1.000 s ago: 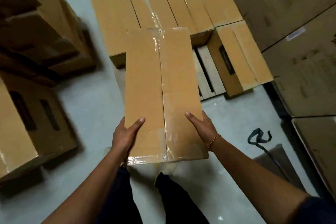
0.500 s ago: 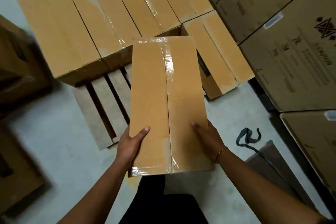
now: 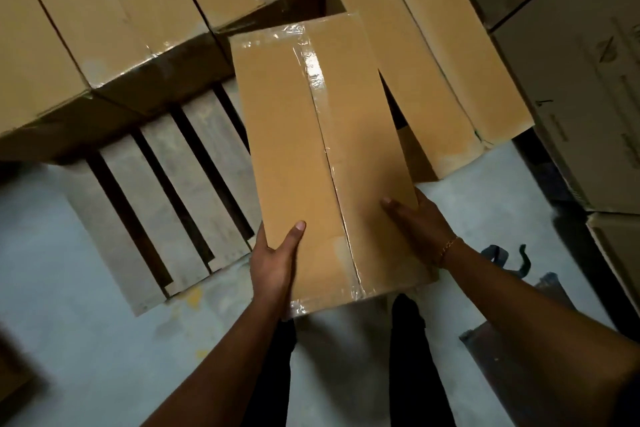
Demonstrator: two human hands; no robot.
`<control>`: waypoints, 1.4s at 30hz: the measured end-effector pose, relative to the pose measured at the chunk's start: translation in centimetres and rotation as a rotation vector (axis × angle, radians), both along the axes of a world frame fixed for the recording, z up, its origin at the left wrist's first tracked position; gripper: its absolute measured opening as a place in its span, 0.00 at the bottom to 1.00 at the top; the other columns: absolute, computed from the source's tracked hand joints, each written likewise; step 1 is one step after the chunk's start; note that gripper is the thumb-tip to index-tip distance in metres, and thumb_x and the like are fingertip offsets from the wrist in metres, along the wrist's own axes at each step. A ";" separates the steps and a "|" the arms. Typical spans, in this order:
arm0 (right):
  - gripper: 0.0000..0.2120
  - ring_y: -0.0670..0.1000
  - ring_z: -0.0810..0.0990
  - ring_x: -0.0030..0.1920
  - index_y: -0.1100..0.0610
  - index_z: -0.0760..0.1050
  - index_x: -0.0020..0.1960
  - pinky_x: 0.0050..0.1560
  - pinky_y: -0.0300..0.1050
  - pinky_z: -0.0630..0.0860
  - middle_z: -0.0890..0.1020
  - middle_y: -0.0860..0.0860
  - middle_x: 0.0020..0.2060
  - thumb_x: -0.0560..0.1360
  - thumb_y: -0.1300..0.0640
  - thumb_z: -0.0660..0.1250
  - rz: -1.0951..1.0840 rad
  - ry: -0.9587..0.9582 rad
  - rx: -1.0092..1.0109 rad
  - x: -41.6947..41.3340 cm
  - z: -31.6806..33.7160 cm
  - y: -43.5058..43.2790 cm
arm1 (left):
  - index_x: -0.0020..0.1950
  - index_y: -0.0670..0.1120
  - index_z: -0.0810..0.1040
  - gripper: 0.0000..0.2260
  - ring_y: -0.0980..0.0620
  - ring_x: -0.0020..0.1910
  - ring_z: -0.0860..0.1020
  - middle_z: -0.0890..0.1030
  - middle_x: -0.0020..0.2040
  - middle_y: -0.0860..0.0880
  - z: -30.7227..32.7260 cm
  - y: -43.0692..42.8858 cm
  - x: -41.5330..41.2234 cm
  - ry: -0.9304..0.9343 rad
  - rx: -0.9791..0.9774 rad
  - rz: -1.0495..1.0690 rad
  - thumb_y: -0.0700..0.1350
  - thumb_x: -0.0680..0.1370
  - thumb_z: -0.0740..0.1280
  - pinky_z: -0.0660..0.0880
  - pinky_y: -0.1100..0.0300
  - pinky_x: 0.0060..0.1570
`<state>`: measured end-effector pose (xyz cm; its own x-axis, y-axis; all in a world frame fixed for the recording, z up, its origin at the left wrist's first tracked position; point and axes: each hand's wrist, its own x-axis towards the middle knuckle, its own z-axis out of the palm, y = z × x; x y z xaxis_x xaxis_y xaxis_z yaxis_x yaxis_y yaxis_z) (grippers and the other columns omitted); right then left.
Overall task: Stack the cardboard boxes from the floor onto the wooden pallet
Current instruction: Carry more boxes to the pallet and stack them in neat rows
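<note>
I carry a long taped cardboard box (image 3: 311, 135) in both hands, above the near right part of the wooden pallet (image 3: 166, 191). My left hand (image 3: 275, 260) grips its near left edge, thumb on top. My right hand (image 3: 420, 224) holds its near right side, thumb across the top. Several like boxes (image 3: 114, 11) lie side by side on the pallet's far part. Another box (image 3: 440, 56) lies along the pallet's right side, just beyond the held one. Bare slats show at the near left.
Large printed cartons (image 3: 581, 73) are stacked along the right. A dark strap (image 3: 512, 258) lies on the grey concrete floor (image 3: 69, 340) near my right wrist. My legs (image 3: 405, 357) stand just before the pallet.
I have stepped closer to the pallet with the box. The pallet and its boxes now fill the upper view, and the held box hangs over the pallet's near right part.
</note>
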<state>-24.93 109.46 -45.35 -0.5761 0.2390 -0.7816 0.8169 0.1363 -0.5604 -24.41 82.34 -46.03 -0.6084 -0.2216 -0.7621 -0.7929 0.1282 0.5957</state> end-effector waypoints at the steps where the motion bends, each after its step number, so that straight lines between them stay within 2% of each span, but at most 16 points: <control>1: 0.38 0.53 0.79 0.63 0.41 0.69 0.75 0.67 0.61 0.76 0.79 0.46 0.66 0.69 0.29 0.73 0.005 -0.004 -0.005 -0.2 -1.0 1.1 | 0.70 0.55 0.78 0.26 0.58 0.54 0.83 0.85 0.57 0.57 -0.7 1.2 0.3 -0.003 0.000 0.024 0.60 0.74 0.76 0.77 0.63 0.49; 4: 0.37 0.50 0.78 0.63 0.39 0.70 0.71 0.68 0.58 0.76 0.79 0.43 0.65 0.66 0.28 0.74 0.025 -0.011 -0.026 -0.6 -3.8 4.3 | 0.70 0.55 0.77 0.27 0.57 0.56 0.83 0.85 0.57 0.58 -2.9 4.5 1.5 -0.017 -0.011 0.097 0.60 0.73 0.78 0.79 0.52 0.61; 6: 0.29 0.45 0.79 0.60 0.34 0.71 0.65 0.67 0.53 0.75 0.80 0.39 0.61 0.68 0.31 0.75 0.054 -0.009 -0.032 -0.7 -5.5 6.3 | 0.70 0.57 0.77 0.30 0.56 0.58 0.83 0.85 0.57 0.60 -4.4 6.4 2.3 -0.035 -0.046 0.126 0.63 0.71 0.78 0.77 0.48 0.66; 8: 0.22 0.38 0.78 0.56 0.34 0.72 0.63 0.65 0.48 0.75 0.79 0.34 0.56 0.72 0.36 0.74 0.067 -0.004 -0.039 -1.0 -6.8 7.8 | 0.70 0.61 0.76 0.35 0.53 0.60 0.82 0.85 0.59 0.60 -5.7 8.0 2.9 -0.063 -0.084 0.130 0.71 0.66 0.77 0.76 0.45 0.67; 10: 0.28 0.35 0.77 0.55 0.39 0.71 0.71 0.61 0.42 0.75 0.78 0.35 0.56 0.74 0.40 0.74 0.090 0.009 -0.041 -1.1 -8.0 9.1 | 0.71 0.62 0.74 0.40 0.49 0.62 0.81 0.84 0.61 0.58 -7.0 9.4 3.6 -0.097 -0.089 0.120 0.75 0.62 0.75 0.75 0.40 0.67; 12: 0.34 0.38 0.78 0.56 0.44 0.68 0.77 0.58 0.38 0.73 0.79 0.38 0.59 0.74 0.40 0.74 0.110 0.009 -0.039 -1.2 -9.1 10.2 | 0.74 0.61 0.71 0.42 0.46 0.64 0.79 0.82 0.65 0.55 -7.6 10.9 3.8 -0.126 -0.086 0.106 0.75 0.63 0.75 0.74 0.38 0.68; 16: 0.34 0.45 0.77 0.64 0.48 0.69 0.77 0.65 0.42 0.72 0.78 0.43 0.66 0.75 0.42 0.75 0.132 0.015 -0.012 -1.1 -10.5 11.8 | 0.77 0.56 0.69 0.36 0.44 0.67 0.76 0.79 0.68 0.50 -8.3 13.0 3.8 -0.162 -0.140 0.081 0.64 0.73 0.75 0.71 0.39 0.70; 18: 0.32 0.45 0.77 0.65 0.50 0.71 0.76 0.65 0.42 0.73 0.78 0.44 0.66 0.75 0.44 0.75 0.121 0.018 -0.008 -1.0 -10.9 12.1 | 0.76 0.55 0.69 0.37 0.44 0.67 0.76 0.79 0.68 0.50 -8.9 13.4 3.9 -0.172 -0.151 0.087 0.67 0.71 0.75 0.71 0.40 0.70; 21: 0.27 0.44 0.77 0.59 0.52 0.75 0.72 0.57 0.36 0.73 0.79 0.44 0.60 0.76 0.46 0.74 0.099 -0.005 0.014 -0.5 -10.9 12.1 | 0.75 0.56 0.70 0.41 0.44 0.66 0.77 0.80 0.67 0.51 -9.3 13.5 3.8 -0.190 -0.158 0.098 0.71 0.67 0.73 0.72 0.39 0.69; 24: 0.22 0.41 0.80 0.52 0.50 0.79 0.67 0.51 0.36 0.76 0.82 0.45 0.55 0.75 0.44 0.74 0.069 -0.014 0.068 0.7 -11.4 12.5 | 0.75 0.54 0.71 0.33 0.44 0.66 0.77 0.80 0.68 0.50 -9.7 13.7 3.6 -0.199 -0.145 0.117 0.65 0.74 0.74 0.71 0.38 0.70; 27: 0.21 0.38 0.79 0.48 0.49 0.81 0.65 0.48 0.37 0.76 0.84 0.48 0.54 0.75 0.43 0.74 0.047 -0.050 0.081 1.3 -11.8 13.2 | 0.75 0.53 0.71 0.32 0.44 0.66 0.77 0.80 0.68 0.50 -10.1 13.9 3.5 -0.205 -0.142 0.119 0.63 0.75 0.73 0.71 0.39 0.70; 30: 0.29 0.48 0.81 0.59 0.49 0.78 0.68 0.56 0.43 0.77 0.82 0.48 0.61 0.72 0.36 0.74 0.050 -0.078 0.066 2.2 -12.0 14.1 | 0.74 0.54 0.71 0.35 0.45 0.66 0.77 0.80 0.67 0.51 -10.2 13.9 3.4 -0.212 -0.145 0.126 0.67 0.71 0.74 0.72 0.39 0.70; 33: 0.43 0.52 0.71 0.73 0.51 0.65 0.80 0.69 0.49 0.71 0.71 0.51 0.76 0.72 0.34 0.72 0.106 -0.038 0.183 3.8 -11.9 14.9 | 0.74 0.55 0.70 0.42 0.46 0.66 0.77 0.80 0.67 0.52 -10.5 13.6 2.8 -0.199 -0.132 0.117 0.71 0.64 0.74 0.72 0.40 0.70; 35: 0.44 0.53 0.67 0.76 0.51 0.59 0.82 0.70 0.48 0.67 0.66 0.52 0.79 0.73 0.34 0.71 0.232 0.051 0.336 4.9 -11.5 15.3 | 0.76 0.53 0.69 0.44 0.45 0.67 0.77 0.79 0.68 0.51 -10.7 13.5 2.4 -0.174 -0.121 0.089 0.70 0.65 0.75 0.71 0.41 0.71; 38: 0.47 0.55 0.63 0.77 0.52 0.55 0.83 0.71 0.53 0.63 0.61 0.54 0.80 0.73 0.31 0.70 0.423 0.199 0.534 6.4 -10.7 15.8 | 0.79 0.51 0.63 0.45 0.44 0.70 0.75 0.77 0.71 0.49 -10.7 13.2 2.3 -0.139 -0.138 0.034 0.66 0.68 0.75 0.70 0.42 0.72; 42: 0.60 0.58 0.53 0.82 0.54 0.48 0.84 0.76 0.60 0.56 0.51 0.55 0.83 0.66 0.22 0.67 0.813 0.289 0.673 7.4 -10.2 16.8 | 0.81 0.53 0.57 0.50 0.44 0.72 0.72 0.74 0.74 0.49 -10.4 12.8 3.0 -0.110 -0.143 -0.059 0.68 0.66 0.76 0.68 0.40 0.73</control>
<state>-17.58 126.27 -55.57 -0.8956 0.0317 -0.4438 0.1940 0.9255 -0.3253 -21.40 95.11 -56.47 -0.5386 -0.2984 -0.7880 -0.8406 0.2538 0.4785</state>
